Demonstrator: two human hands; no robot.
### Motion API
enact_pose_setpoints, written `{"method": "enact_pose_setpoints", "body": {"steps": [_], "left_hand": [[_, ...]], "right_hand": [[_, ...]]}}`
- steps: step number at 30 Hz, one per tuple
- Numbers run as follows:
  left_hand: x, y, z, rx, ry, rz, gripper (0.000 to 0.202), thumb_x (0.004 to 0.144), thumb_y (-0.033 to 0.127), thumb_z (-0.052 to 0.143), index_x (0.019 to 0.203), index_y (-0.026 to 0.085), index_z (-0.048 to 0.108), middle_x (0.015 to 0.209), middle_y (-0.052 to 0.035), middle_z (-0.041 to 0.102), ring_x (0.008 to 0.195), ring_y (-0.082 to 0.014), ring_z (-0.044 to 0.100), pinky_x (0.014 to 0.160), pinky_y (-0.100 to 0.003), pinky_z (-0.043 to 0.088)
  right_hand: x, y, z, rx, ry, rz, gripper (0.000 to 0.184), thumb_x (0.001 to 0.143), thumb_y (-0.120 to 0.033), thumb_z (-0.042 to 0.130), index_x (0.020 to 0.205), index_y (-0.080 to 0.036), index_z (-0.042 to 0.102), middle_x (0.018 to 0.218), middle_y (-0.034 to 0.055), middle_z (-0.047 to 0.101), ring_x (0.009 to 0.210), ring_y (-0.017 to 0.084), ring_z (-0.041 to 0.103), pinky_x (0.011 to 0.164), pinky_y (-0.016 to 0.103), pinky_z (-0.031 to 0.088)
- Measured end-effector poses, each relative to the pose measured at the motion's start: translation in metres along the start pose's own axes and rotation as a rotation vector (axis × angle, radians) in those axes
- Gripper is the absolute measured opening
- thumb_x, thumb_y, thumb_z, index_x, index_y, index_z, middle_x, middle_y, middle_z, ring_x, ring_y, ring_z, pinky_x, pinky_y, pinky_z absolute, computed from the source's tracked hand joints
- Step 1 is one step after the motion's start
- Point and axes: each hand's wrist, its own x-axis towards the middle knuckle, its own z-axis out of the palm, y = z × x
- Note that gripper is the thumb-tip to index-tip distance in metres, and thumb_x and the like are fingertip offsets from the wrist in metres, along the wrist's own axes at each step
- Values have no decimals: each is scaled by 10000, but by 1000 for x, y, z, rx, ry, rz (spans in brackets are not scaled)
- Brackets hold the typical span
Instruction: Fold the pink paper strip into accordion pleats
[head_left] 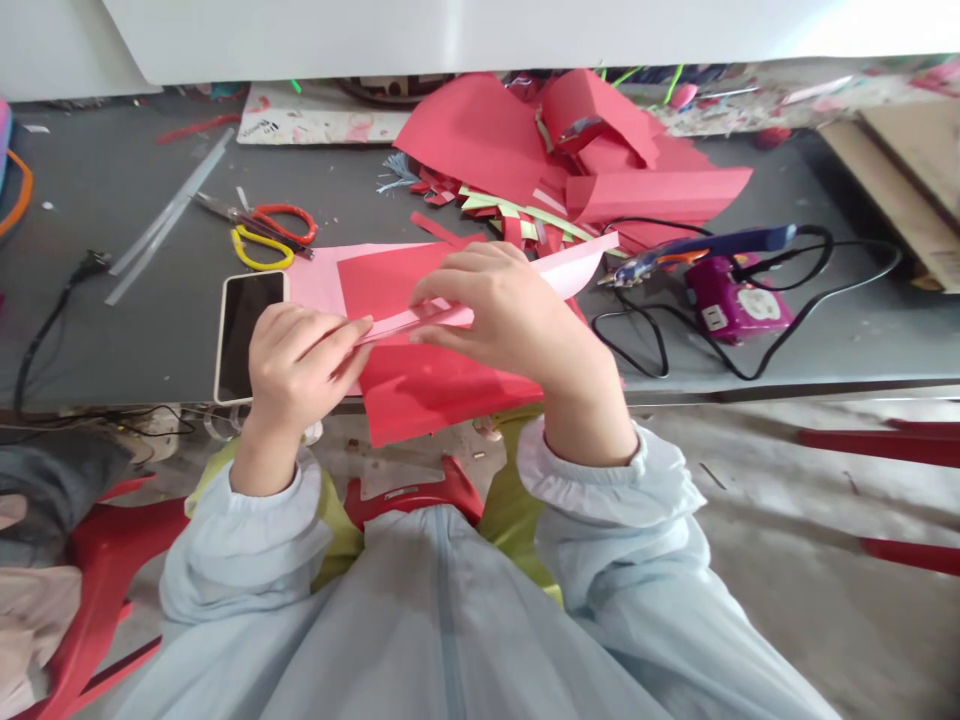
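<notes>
A folded pink paper [405, 321] stretches between my two hands above the table's front edge. My left hand [300, 362] is closed on its left end, thumb and fingers pinching the fold. With fingers curled, my right hand [499, 310] grips the same paper further right, and a paler flap sticks out past the wrist side. Beneath lies a red paper sheet [420, 400], its front edge hanging over the table edge. Part of a light pink sheet [319, 275] shows behind my left hand. A phone [251, 330] with a dark screen lies beside that hand.
Scissors [274, 235] with red and yellow handles lie at the left, near clear strips [172, 215]. Red paper pieces [487, 140] are heaped at the back. A blue glue gun [705, 250] with a black cord lies by a purple box [735, 300]. Cardboard [900, 190] stands far right.
</notes>
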Motion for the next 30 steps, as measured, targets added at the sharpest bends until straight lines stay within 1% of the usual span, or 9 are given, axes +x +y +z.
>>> {"method": "enact_pose_setpoints", "body": {"steps": [2, 6, 10, 15, 18, 21, 25, 28, 30], "left_hand": [[0, 3, 1, -20, -4, -69, 183, 804, 225, 726, 986, 245, 713, 786, -15, 706, 701, -175, 625, 683, -350, 496], [-1, 10, 2, -58, -46, -239, 111, 807, 273, 731, 916, 250, 730, 777, -17, 723, 697, -182, 665, 681, -350, 543], [2, 17, -1, -169, 14, -348, 155, 791, 252, 761, 942, 238, 730, 823, -15, 753, 731, -174, 690, 712, -333, 570], [4, 18, -8, -298, 87, -446, 208, 770, 258, 791, 964, 235, 720, 894, -13, 770, 717, -150, 689, 677, -300, 567], [3, 17, -9, -331, 114, -447, 220, 755, 252, 806, 956, 225, 720, 894, -21, 772, 718, -153, 691, 683, -303, 572], [2, 16, -7, -323, 119, -423, 182, 776, 263, 784, 937, 218, 715, 870, -22, 769, 712, -152, 687, 658, -297, 564], [2, 15, -5, -288, 85, -377, 186, 770, 281, 783, 924, 213, 704, 856, -23, 767, 719, -162, 691, 640, -297, 565], [0, 15, -5, -289, 74, -346, 205, 753, 242, 793, 935, 209, 703, 869, -33, 770, 738, -170, 700, 647, -294, 573], [-1, 14, -4, -275, 62, -359, 163, 769, 217, 769, 919, 212, 702, 840, -28, 767, 708, -159, 692, 637, -287, 572]], "right_hand": [[1, -8, 3, -11, 18, -44, 134, 903, -320, 624, 940, -211, 693, 904, 42, 666, 897, 209, 536, 907, 360, 333], [6, -16, 10, -48, 41, -81, 170, 935, -247, 552, 940, -231, 722, 877, 40, 673, 893, 210, 543, 940, 379, 342], [8, -11, 12, -27, 89, -91, 199, 952, -276, 546, 934, -234, 739, 869, 45, 682, 885, 210, 561, 920, 385, 360], [5, 0, 9, 33, 140, -84, 205, 947, -323, 562, 935, -232, 746, 871, 49, 697, 858, 209, 582, 846, 370, 389], [3, 3, 7, 66, 161, -64, 189, 929, -315, 583, 902, -230, 750, 849, 48, 698, 858, 213, 598, 836, 371, 403], [1, 4, 5, 90, 166, -54, 170, 911, -307, 607, 874, -226, 751, 824, 46, 698, 840, 212, 609, 839, 377, 415], [0, 4, 3, 69, 161, -64, 169, 912, -313, 618, 850, -223, 747, 780, 37, 692, 794, 204, 603, 821, 367, 418], [0, 3, 2, 46, 155, -80, 190, 914, -343, 626, 835, -216, 744, 760, 40, 688, 767, 198, 594, 809, 358, 415], [0, 2, 1, 31, 147, -77, 214, 917, -369, 624, 827, -215, 742, 756, 43, 686, 761, 197, 591, 817, 360, 412]]}}
